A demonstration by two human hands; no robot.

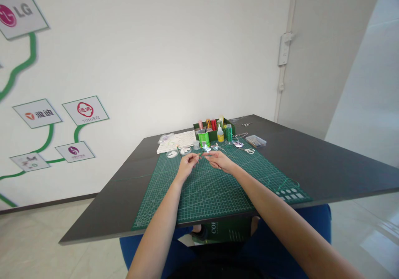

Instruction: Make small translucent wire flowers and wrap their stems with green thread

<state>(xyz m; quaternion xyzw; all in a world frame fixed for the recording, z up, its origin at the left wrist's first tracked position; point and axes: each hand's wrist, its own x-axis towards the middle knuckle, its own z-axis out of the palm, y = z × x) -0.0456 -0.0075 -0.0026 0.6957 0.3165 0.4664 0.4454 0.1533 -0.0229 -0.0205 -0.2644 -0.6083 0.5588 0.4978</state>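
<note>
Above the green cutting mat (pixel 199 191), my two hands meet at a small flower-like piece (pixel 206 148) with pale blue-white petals and a thin green stem (pixel 200 154). My left hand (pixel 188 164) pinches the stem between thumb and fingertips. From the other side, my right hand (pixel 220 161) reaches in with its index finger stretched along to the stem and the other fingers curled. Whatever its fingertips grip is too small to make out. Just behind the hands lie another small pale piece (pixel 215 147) and a green thread spool (pixel 229 133).
At the back stand a green box (pixel 213 135) of thread spools, a green can (pixel 203 138) and a glue bottle (pixel 220 134). Scissors (pixel 249 151) and a clear plastic case (pixel 256 141) lie to the right. White sheets (pixel 177 141) and round dishes (pixel 172 154) are at left.
</note>
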